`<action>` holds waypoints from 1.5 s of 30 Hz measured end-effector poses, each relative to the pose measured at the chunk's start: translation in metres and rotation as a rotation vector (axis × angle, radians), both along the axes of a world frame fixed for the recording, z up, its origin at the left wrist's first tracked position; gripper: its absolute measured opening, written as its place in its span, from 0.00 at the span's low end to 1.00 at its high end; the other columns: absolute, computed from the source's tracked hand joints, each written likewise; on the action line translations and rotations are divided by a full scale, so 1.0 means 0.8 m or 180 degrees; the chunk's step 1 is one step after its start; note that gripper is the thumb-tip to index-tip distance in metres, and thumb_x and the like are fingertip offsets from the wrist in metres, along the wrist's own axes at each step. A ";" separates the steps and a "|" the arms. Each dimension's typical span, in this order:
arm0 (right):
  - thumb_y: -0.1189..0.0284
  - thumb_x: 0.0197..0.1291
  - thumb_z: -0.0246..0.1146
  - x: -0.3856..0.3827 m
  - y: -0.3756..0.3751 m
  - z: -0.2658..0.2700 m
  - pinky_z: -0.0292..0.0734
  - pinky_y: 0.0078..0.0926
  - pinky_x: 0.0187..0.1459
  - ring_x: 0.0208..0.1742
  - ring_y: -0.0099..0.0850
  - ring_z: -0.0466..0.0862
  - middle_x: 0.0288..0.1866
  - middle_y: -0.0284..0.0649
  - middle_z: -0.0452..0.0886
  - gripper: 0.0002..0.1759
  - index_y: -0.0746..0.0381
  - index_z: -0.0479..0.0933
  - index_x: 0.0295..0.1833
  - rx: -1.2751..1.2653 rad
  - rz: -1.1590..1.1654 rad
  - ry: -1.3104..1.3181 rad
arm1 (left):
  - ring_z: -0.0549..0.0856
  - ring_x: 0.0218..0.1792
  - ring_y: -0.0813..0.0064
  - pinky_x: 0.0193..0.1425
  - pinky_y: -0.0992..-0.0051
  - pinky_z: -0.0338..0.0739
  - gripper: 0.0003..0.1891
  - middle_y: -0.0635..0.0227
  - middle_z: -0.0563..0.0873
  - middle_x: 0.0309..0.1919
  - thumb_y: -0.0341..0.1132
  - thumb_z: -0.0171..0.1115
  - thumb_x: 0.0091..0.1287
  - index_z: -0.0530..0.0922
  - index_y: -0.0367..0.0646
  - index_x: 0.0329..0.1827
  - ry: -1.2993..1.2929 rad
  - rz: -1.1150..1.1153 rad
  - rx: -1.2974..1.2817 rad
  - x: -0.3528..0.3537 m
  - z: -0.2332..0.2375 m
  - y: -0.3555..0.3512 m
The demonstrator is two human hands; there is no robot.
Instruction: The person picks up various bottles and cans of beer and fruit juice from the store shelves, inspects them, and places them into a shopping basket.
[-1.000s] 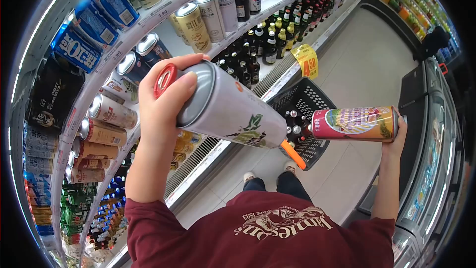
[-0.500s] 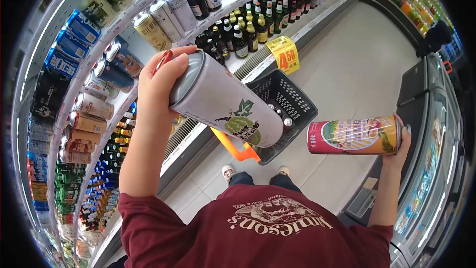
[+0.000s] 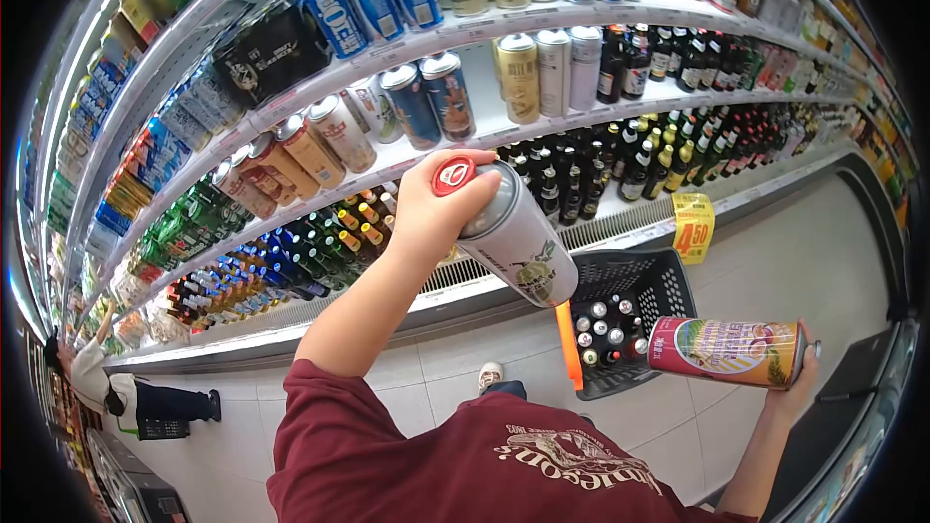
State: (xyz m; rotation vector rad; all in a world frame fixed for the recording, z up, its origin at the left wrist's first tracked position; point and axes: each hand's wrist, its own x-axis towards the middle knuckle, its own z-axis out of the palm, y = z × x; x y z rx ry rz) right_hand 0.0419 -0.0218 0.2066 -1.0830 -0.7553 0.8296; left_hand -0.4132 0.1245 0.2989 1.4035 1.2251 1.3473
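Observation:
My left hand (image 3: pixel 433 201) is wrapped around the top end of a large white beer can (image 3: pixel 524 244) with a grey rim, a red cap and a green hop picture. The can is tilted, its base pointing down to the right in front of the shelves. On the right, my right hand (image 3: pixel 796 389) grips the end of a pink-and-orange can (image 3: pixel 725 349), lying almost level with its printed side showing. Between and below the cans sits a black shopping basket (image 3: pixel 668 283) with an orange handle (image 3: pixel 569 344). Several bottles (image 3: pixel 608 331) stand in the basket.
Curved shelves hold gold and white cans (image 3: pixel 520 79), blue cans (image 3: pixel 422 102) and dark bottles (image 3: pixel 635 167). A yellow price sign (image 3: pixel 692 230) hangs at the lower shelf edge. A freezer (image 3: pixel 872 407) borders the right. Another person (image 3: pixel 121 392) with a basket (image 3: pixel 163 429) is far left.
The view has swung left, showing more shelving and another person. Both cans remain in my hands; the white one appears smaller and farther off, over the basket's left side.

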 end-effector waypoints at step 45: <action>0.59 0.50 0.53 -0.250 0.149 0.057 0.70 0.26 0.50 0.45 0.31 0.77 0.44 0.45 0.74 0.34 0.73 0.63 0.58 0.0134 0.0015 -0.0950 | 0.77 0.47 0.57 0.53 0.66 0.68 0.27 0.55 0.80 0.43 0.46 0.65 0.45 0.75 0.41 0.47 0.2306 0.2111 0.0427 -0.315 -0.121 0.356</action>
